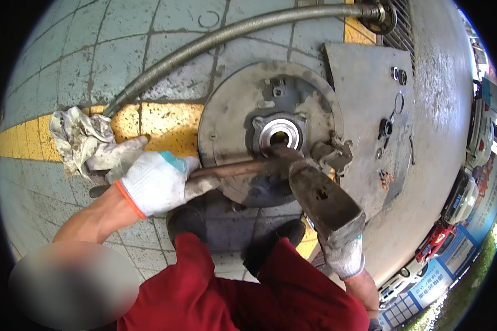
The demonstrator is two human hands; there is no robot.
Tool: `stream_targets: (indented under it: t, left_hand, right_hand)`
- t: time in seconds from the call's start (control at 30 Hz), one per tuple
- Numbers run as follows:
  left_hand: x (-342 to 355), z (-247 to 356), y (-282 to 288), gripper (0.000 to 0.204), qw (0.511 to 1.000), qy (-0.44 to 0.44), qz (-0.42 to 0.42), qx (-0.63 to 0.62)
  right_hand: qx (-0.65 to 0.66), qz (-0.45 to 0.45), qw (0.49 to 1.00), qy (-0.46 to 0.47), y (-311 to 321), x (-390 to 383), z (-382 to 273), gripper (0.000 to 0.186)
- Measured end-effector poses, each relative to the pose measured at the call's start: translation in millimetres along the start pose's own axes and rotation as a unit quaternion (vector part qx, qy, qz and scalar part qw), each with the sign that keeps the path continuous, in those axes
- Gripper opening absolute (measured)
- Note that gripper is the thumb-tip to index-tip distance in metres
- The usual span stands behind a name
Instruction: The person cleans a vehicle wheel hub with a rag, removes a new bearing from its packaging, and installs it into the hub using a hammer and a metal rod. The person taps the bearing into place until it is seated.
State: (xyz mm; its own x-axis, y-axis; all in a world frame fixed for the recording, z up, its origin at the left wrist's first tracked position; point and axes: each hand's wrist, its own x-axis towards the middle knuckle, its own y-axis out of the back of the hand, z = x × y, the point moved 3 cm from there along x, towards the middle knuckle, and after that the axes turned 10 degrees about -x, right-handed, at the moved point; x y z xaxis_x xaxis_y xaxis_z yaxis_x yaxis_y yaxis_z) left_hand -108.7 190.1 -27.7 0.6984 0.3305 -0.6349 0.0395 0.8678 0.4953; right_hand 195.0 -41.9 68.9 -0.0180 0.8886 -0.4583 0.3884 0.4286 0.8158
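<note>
My left hand [159, 182], in a white knit glove with an orange cuff, is wrapped round the handle of a wooden-handled tool [234, 169]. The tool's dark end reaches the bright metal ring in the hub [286, 128] of a large round metal plate [226, 121], which lies on the floor. My right hand [345, 258], also gloved, is behind a heavy hammer [328, 204] and appears to grip it. The hammer's handle and most of my right fingers are hidden. Its head is raised in front of the plate's right side, one end near the tool.
A crumpled dirty cloth [83, 138] lies at left. Behind the plate, a long metal shaft [204, 47] curves across to a flanged end. At right, a metal sheet [359, 99] carries rings [386, 128] and small parts; a rusty bracket [337, 154] is beside the plate.
</note>
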Motion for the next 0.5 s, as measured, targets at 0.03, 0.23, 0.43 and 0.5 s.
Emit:
stream_targets:
  t: [0.03, 0.23, 0.43, 0.5]
  left_hand:
    - [0, -2, -2, 0.067, 1.000, -0.005, 0.006, 0.006]
    - [3, -3, -4, 0.071, 0.999, -0.023, 0.028, -0.021]
    - [-2, -1, -9, 0.075, 1.000, -0.009, 0.017, -0.011]
    - [5, 0, -6, 0.074, 0.999, -0.027, 0.039, 0.003]
  right_hand:
    - [-0.055, -0.009, 0.998, 0.028, 3, -3, -6, 0.046]
    - [0.032, -0.011, 0.999, -0.011, 1, -27, -3, 0.046]
    - [0.041, 0.005, 0.999, 0.002, -5, 0, 0, 0.039]
    - [0.015, 0.032, 0.999, 0.018, 2, 7, -5, 0.040]
